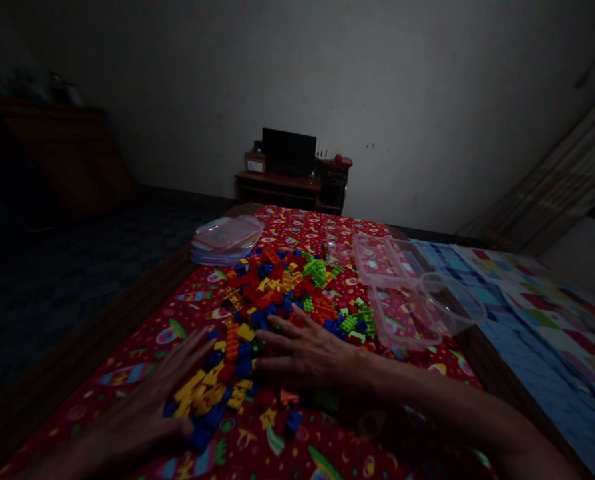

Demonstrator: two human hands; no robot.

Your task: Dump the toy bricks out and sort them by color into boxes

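Note:
A heap of toy building bricks [277, 280] in red, blue, yellow, green and orange spreads over a red patterned cloth [367, 440]. My left hand [160, 393] lies at the heap's near left edge, fingers stretched out, beside yellow bricks [202, 393] and blue ones. Across the near right part of the heap reaches my right hand [307, 350], its fingers spread over blue and orange bricks. The bricks under its palm are hidden. Neither hand grips a brick. A few loose pieces, one a blue brick [293, 423], lie on the cloth nearer to me.
Clear plastic containers [402, 340] stand right of the heap, with a round clear tub [460, 313] by them. Stacked lids [227, 237] lie at the back left. A bed with blue bedding [502, 353] adjoins on the right. A monitor [289, 152] stands on a far desk.

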